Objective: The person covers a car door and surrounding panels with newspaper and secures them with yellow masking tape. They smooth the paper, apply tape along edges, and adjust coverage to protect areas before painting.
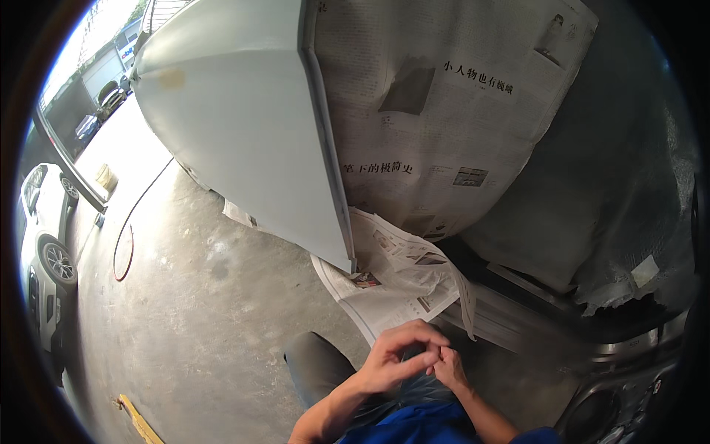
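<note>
My left hand point(404, 355) is raised in front of my knees, fingers curved and thumb apart from them, with nothing visible in its grip. Close against its fingertips is my right hand point(448, 368), its fingers bent together; whether something small sits between them is hidden. Ahead of both hands stands a smooth grey car body panel point(238, 127) with a tan patch point(172, 79) near its upper left. Newspaper masking point(488, 127) covers the area right of the panel's edge. A looser, crumpled newspaper sheet point(410, 266) hangs below the panel's lower corner, just beyond my hands.
Dark sheeting point(610, 183) covers the car to the right. An inner door panel with a round speaker point(593, 413) is at lower right. A hose point(132, 222) lies on the concrete floor point(183, 316). A yellow bar point(138, 420) and a white car point(47, 255) are at left.
</note>
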### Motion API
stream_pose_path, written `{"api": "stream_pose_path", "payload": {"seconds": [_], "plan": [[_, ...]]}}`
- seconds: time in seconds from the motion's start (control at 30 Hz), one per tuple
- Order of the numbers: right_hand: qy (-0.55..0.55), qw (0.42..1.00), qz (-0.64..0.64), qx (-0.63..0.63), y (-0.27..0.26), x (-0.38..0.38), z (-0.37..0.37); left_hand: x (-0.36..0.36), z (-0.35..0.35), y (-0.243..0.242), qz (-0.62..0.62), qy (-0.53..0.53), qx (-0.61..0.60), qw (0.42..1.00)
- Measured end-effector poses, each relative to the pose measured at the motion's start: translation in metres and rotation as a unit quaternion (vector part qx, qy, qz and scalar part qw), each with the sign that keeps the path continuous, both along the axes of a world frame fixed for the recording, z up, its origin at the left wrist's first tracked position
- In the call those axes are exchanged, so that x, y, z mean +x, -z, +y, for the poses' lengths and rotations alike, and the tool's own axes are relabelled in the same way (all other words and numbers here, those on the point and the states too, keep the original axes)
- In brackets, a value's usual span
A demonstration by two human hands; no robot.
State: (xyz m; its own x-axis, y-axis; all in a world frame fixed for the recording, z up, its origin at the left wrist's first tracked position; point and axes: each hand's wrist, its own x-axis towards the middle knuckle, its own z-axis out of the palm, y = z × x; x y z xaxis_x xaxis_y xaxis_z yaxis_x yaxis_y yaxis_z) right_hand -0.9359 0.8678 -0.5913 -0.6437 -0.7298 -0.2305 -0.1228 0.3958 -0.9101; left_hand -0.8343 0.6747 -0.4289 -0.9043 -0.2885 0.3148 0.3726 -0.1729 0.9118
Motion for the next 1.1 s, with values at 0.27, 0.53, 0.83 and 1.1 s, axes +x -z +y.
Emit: {"api": "stream_pose_path", "payload": {"seconds": [0.27, 0.53, 0.83, 1.1], "plan": [[-0.035, 0.997, -0.069, -0.011, -0.036, 0.023, -0.083, 0.073, 0.008, -0.121, 0.365, 0.116, 0.073, 0.921], [-0.006, 0.987, -0.158, 0.025, -0.164, 0.051, -0.093, 0.075, 0.036, -0.318, 0.251, -0.318, 0.088, 0.910], [-0.027, 0.993, -0.114, 0.024, -0.387, 0.053, -0.091, 0.093, -0.005, -0.568, 0.291, -0.116, 0.143, 0.939], [-0.004, 0.997, 0.002, -0.077, -0.620, -0.018, -0.148, 0.089, -0.034, -0.726, 0.382, -0.366, -0.243, 0.813]]}}
